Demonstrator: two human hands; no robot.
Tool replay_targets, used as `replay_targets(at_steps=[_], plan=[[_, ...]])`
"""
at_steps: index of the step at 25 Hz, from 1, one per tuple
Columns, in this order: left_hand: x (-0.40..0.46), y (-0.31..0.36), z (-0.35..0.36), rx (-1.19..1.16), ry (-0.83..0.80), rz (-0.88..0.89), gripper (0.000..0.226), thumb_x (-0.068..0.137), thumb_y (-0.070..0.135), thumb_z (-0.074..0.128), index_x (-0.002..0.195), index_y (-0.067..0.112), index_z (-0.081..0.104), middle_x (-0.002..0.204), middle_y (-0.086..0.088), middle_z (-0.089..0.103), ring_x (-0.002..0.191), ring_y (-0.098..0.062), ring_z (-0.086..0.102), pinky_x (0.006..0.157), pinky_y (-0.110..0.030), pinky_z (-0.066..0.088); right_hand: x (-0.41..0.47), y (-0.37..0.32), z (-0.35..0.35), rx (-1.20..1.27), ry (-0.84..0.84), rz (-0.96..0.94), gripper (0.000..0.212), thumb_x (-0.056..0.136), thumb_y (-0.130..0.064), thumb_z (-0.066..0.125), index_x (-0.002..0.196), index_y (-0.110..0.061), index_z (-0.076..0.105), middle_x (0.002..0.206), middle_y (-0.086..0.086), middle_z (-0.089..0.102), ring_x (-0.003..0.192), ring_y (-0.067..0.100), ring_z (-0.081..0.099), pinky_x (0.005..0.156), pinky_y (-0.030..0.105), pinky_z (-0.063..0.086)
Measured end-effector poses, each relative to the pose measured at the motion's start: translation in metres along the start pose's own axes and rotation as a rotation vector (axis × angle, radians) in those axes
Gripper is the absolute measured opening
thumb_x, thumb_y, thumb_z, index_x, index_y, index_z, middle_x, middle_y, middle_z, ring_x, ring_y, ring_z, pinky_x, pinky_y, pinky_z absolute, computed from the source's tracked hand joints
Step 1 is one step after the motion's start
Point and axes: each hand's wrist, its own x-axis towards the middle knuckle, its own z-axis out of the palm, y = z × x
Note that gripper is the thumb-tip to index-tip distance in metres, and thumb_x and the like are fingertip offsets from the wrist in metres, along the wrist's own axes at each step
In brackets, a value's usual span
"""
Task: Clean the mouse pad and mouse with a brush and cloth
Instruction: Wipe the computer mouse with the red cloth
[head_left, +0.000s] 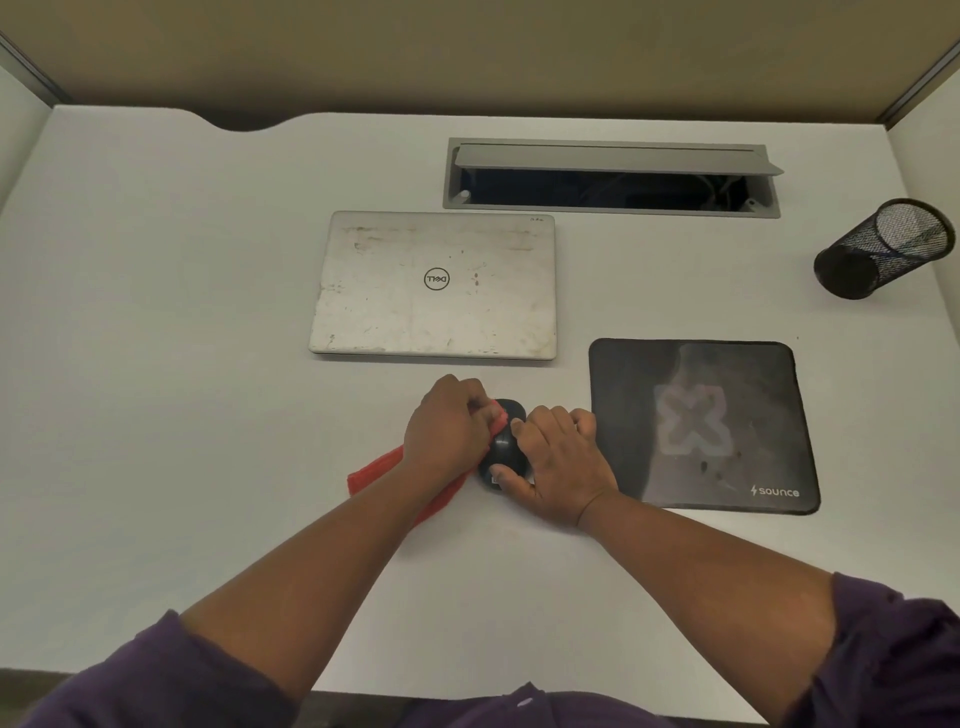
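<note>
Mouse wipe | right hand (558, 462) fingers clamp small black plastic mouse (503, 451) | left hand (448, 434) pinches red cloth (382, 467) against its left flank

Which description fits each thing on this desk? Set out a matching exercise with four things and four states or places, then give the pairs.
Things
1. mouse
2. red cloth
3. laptop
4. mesh pen cup

Descriptions
A. lying tipped on its side, far right
B. closed, lid marked and scuffed
C. held by the right hand on the bare desk
D. gripped by the left hand, pressed against the mouse

Pairs: 1-C, 2-D, 3-B, 4-A
</note>
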Motion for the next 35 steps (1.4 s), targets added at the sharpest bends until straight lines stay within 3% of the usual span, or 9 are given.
replay_targets(at_steps=[7, 13, 17, 23, 27, 31, 35], plan=[[0.015, 0.015, 0.006, 0.088, 0.05, -0.081, 0.017, 0.094, 0.026, 0.06, 0.078, 0.028, 0.059, 0.094, 0.005, 0.062, 0.078, -0.013, 0.058, 0.065, -0.028, 0.038, 0.001, 0.0, -0.001, 0.001, -0.014, 0.006, 0.057, 0.094, -0.067, 0.024, 0.112, -0.019, 0.048, 0.099, 0.0, 0.044, 0.088, 0.022, 0.041, 0.085, 0.043, 0.028], [0.006, -0.001, 0.002, 0.015, 0.004, 0.002, 0.019, 0.092, 0.035, 0.065, 0.075, 0.028, 0.064, 0.083, 0.007, 0.063, 0.075, -0.013, 0.062, 0.067, -0.031, 0.049, 0.0, 0.001, -0.001, 0.002, -0.018, 0.004, 0.054, 0.094, -0.067, 0.025, 0.113, -0.02, 0.046, 0.099, -0.001, 0.043, 0.088, 0.021, 0.041, 0.085, 0.043, 0.028], [0.012, 0.005, 0.006, 0.132, 0.062, -0.006, 0.018, 0.094, 0.031, 0.058, 0.077, 0.029, 0.058, 0.09, 0.007, 0.053, 0.075, -0.014, 0.055, 0.063, -0.029, 0.04, 0.0, 0.0, 0.0, 0.008, -0.013, 0.002, 0.056, 0.094, -0.067, 0.025, 0.114, -0.019, 0.046, 0.1, 0.0, 0.044, 0.089, 0.022, 0.042, 0.085, 0.044, 0.029], [0.017, 0.009, 0.003, 0.218, 0.076, 0.101, 0.017, 0.095, 0.023, 0.053, 0.081, 0.02, 0.062, 0.09, 0.005, 0.05, 0.073, -0.016, 0.054, 0.058, -0.03, 0.042, 0.0, -0.001, -0.002, 0.007, -0.015, -0.001, 0.055, 0.094, -0.067, 0.025, 0.113, -0.02, 0.047, 0.099, 0.0, 0.044, 0.088, 0.023, 0.042, 0.085, 0.044, 0.028], [0.002, 0.0, 0.004, 0.167, 0.04, 0.092, 0.019, 0.097, 0.033, 0.055, 0.08, 0.025, 0.058, 0.085, 0.006, 0.048, 0.068, -0.012, 0.052, 0.057, -0.028, 0.037, 0.0, 0.0, -0.002, 0.008, -0.014, 0.007, 0.053, 0.093, -0.066, 0.029, 0.111, -0.02, 0.047, 0.099, 0.0, 0.045, 0.089, 0.021, 0.042, 0.086, 0.044, 0.028], [0.017, 0.017, -0.001, 0.191, 0.017, 0.051, 0.016, 0.093, 0.028, 0.061, 0.077, 0.023, 0.063, 0.088, 0.007, 0.053, 0.071, -0.01, 0.053, 0.059, -0.029, 0.039, 0.0, 0.0, -0.001, 0.01, -0.014, -0.004, 0.051, 0.093, -0.065, 0.032, 0.112, -0.02, 0.046, 0.1, 0.0, 0.045, 0.089, 0.022, 0.041, 0.085, 0.044, 0.029], [0.03, 0.04, -0.001, 0.288, -0.143, 0.205, 0.013, 0.086, 0.021, 0.066, 0.075, 0.026, 0.064, 0.083, 0.012, 0.06, 0.076, -0.01, 0.061, 0.061, -0.03, 0.046, 0.001, 0.001, -0.001, 0.033, -0.017, -0.013, 0.052, 0.093, -0.065, 0.031, 0.111, -0.02, 0.049, 0.099, 0.0, 0.043, 0.088, 0.023, 0.04, 0.084, 0.044, 0.029]])
